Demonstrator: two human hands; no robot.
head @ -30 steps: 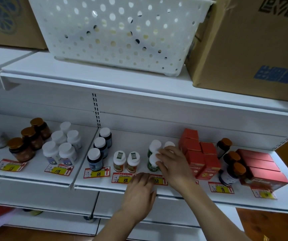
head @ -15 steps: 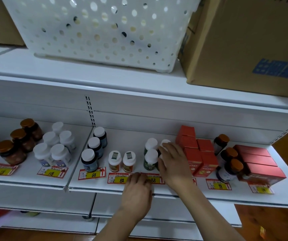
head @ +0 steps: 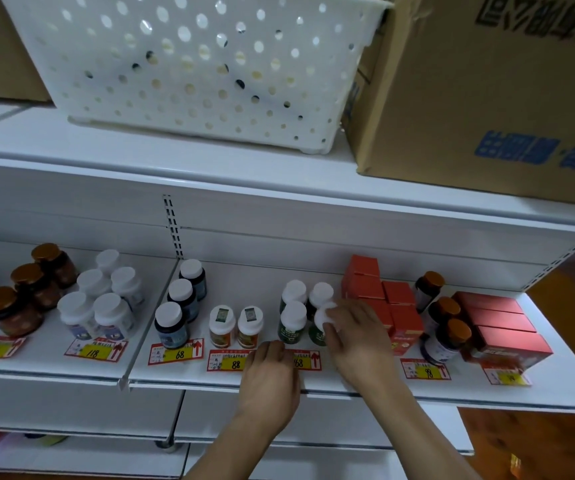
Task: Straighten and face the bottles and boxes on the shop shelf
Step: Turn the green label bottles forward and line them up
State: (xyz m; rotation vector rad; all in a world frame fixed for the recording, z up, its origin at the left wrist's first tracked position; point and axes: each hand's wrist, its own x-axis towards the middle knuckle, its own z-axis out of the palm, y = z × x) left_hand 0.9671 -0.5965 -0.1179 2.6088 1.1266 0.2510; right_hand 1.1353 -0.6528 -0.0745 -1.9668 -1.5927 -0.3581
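Note:
On the white shelf [head: 348,386] stand several dark green bottles with white caps. My right hand [head: 359,337] grips the front right green bottle [head: 319,329] round its cap. Beside it stands another green bottle [head: 292,322], with two more behind. My left hand [head: 268,379] rests on the shelf's front edge, fingers curled over the price tags, holding nothing. Two small white bottles [head: 236,325] stand to the left, then three dark blue bottles [head: 171,323]. Orange-red boxes [head: 397,313] stand right of my right hand.
Brown-capped jars [head: 12,310] and white bottles [head: 106,306] fill the left bay. At the far right are dark bottles with orange caps [head: 447,334] and flat red boxes [head: 501,327]. Above, a white perforated basket [head: 192,64] and a cardboard carton [head: 487,91] sit on the upper shelf.
My right hand has drawn the front right green bottle slightly forward and now covers its cap. My left hand stays on the shelf edge. The view has shifted a little.

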